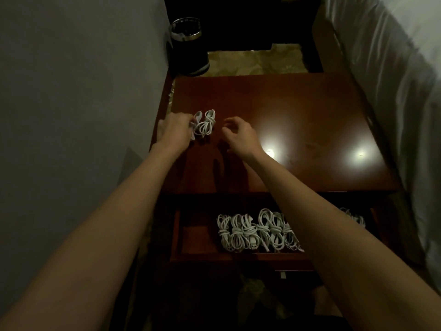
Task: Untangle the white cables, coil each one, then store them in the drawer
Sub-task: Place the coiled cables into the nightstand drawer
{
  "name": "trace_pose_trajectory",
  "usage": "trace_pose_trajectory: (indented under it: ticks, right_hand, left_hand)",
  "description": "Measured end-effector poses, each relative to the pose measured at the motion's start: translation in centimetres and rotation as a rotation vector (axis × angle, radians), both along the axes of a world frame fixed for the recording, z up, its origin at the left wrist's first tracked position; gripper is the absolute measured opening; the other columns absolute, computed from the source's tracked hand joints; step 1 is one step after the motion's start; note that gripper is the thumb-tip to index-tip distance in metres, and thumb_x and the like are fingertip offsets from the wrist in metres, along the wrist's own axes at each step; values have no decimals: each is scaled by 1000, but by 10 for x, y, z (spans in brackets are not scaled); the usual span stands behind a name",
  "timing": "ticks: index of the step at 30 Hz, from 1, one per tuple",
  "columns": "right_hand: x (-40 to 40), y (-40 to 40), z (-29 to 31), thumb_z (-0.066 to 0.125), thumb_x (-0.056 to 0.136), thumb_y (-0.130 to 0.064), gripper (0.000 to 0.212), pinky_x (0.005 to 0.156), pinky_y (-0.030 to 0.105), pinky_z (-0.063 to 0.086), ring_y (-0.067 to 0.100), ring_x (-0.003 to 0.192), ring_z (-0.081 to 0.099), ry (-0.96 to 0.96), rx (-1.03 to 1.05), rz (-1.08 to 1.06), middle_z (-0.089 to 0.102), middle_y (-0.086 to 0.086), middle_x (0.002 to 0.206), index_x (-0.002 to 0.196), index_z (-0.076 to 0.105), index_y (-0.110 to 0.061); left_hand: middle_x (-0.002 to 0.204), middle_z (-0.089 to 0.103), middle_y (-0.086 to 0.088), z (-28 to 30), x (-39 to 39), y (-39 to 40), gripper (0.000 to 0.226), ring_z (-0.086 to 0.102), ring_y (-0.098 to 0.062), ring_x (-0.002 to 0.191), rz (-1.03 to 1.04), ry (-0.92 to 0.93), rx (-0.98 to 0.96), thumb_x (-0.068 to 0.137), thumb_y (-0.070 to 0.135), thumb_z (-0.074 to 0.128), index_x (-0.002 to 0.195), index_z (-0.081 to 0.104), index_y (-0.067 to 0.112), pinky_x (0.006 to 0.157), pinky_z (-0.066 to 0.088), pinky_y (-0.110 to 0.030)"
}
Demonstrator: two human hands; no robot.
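Two coiled white cables lie side by side on the dark wooden nightstand top (298,103), near its left edge. My left hand (175,129) pinches the left coil (197,115), which it partly hides. The right coil (206,124) lies free beside it. A short way to the right hovers my right hand (238,134), fingers loosely curled and holding nothing. Below the top, the open drawer (191,237) holds a row of several coiled white cables (255,230); my right forearm hides some of them.
A grey wall runs along the left. A black bin (188,46) with a metal rim stands on the floor beyond the nightstand. A white bed cover (393,68) fills the right side. Two bright light reflections sit on the tabletop's right half.
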State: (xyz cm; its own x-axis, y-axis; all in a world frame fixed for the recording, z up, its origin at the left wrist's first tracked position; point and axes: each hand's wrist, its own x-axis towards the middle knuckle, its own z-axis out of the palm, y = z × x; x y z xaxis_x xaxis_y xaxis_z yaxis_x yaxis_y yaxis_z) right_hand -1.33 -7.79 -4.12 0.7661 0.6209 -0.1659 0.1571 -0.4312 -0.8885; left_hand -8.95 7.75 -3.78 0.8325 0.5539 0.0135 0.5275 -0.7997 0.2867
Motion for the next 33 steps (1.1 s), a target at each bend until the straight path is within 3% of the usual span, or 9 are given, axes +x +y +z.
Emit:
trace_pose_trajectory:
  ticks: [3,5,9,11,15,18,23,28,33]
  right_hand:
    - [7,7,-7,50,100,-24,47,87,39,56,23,113,58,119,-3,39,46,7,144,143,38,-12]
    - [8,13,-13,50,100,-27,49,84,37,57,21,112,58,143,9,64,43,6,146,145,35,-14]
    - [9,22,-19,44,102,-24,47,70,31,57,20,110,58,178,60,61,43,7,145,147,33,-15]
    - [11,19,-20,45,102,-23,44,65,29,56,23,109,60,139,55,42,48,9,141,144,38,-10]
    - [11,1,-22,53,98,-24,39,87,40,55,24,107,60,86,-52,58,56,11,128,132,47,-6]
    - [4,-19,-22,60,95,-26,29,78,34,52,20,95,59,-59,-156,28,61,8,111,116,56,-7]
    - [-20,-57,-17,66,91,-25,21,80,31,51,17,90,60,-167,-214,21,64,2,97,105,64,-10]
    - [-52,-80,-10,66,91,-28,19,82,42,53,24,89,63,-245,-297,121,68,7,96,97,64,-10]
    - [-98,-88,-8,58,95,-26,18,81,38,48,25,94,56,-345,-347,340,57,8,103,101,57,-9]
  left_hand:
    - [122,63,-10,-8,12,3,30,41,-29,127,32,118,139,96,19,56,126,60,20,105,24,-47]
    - [120,64,-9,-6,15,4,29,43,-28,126,22,128,197,96,20,56,125,60,21,104,22,-46]
    - [117,68,-7,-4,14,4,26,55,-29,117,-49,155,162,95,24,59,120,64,19,104,27,-43]
    - [117,69,-9,-5,11,1,26,59,-29,114,-79,117,47,93,24,63,118,67,16,103,39,-44]
    - [112,69,-9,-3,-1,-17,25,64,-20,103,-141,51,-166,89,17,68,112,69,8,94,51,-35]
    - [108,70,-5,2,-16,-33,23,61,-10,92,-220,70,-214,90,20,68,111,69,11,82,47,-24]
    - [106,71,-3,3,-47,-66,23,66,-13,97,-300,43,-286,91,23,66,110,70,12,89,53,-30]
    - [105,67,-2,6,-85,-89,21,64,-14,95,-347,35,-229,92,23,64,109,70,12,82,48,-22]
    - [108,62,-1,3,-130,-88,21,60,-14,95,-328,100,-170,94,23,61,111,68,13,82,47,-24]
